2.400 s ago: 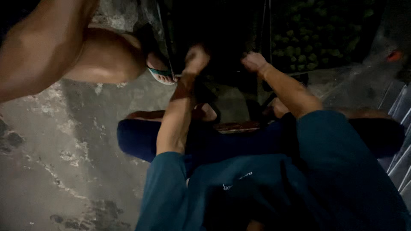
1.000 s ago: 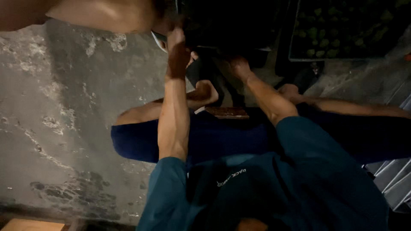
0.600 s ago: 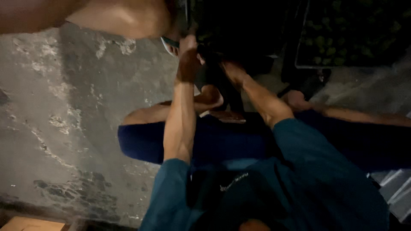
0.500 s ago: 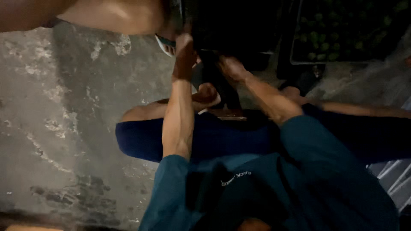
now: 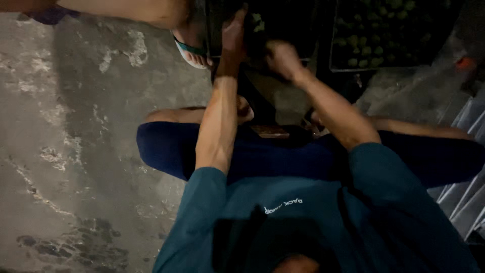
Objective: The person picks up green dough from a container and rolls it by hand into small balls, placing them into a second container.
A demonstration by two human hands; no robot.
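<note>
I sit cross-legged on a concrete floor and both arms reach forward to a dark crate (image 5: 309, 59) in front of me. My left hand (image 5: 233, 31) is stretched over the crate's near edge, next to a few small green fruits (image 5: 257, 22); its fingers are blurred in the dark. To the right and slightly nearer, my right hand (image 5: 281, 56) is curled like a fist, and I see nothing in it. A small flat brown object (image 5: 271, 132) lies on my lap between my knees.
A second dark crate (image 5: 332, 56) full of small green fruits (image 5: 376, 40) stands at the upper right. Another person's bare leg (image 5: 126, 9) and sandalled foot (image 5: 193, 46) are at the top left. Pale corrugated sheeting (image 5: 467, 194) lies to my right.
The view has swung a little. My left hand has stayed at the crate's edge, and my right hand has lifted from low near my lap up toward the crate.
</note>
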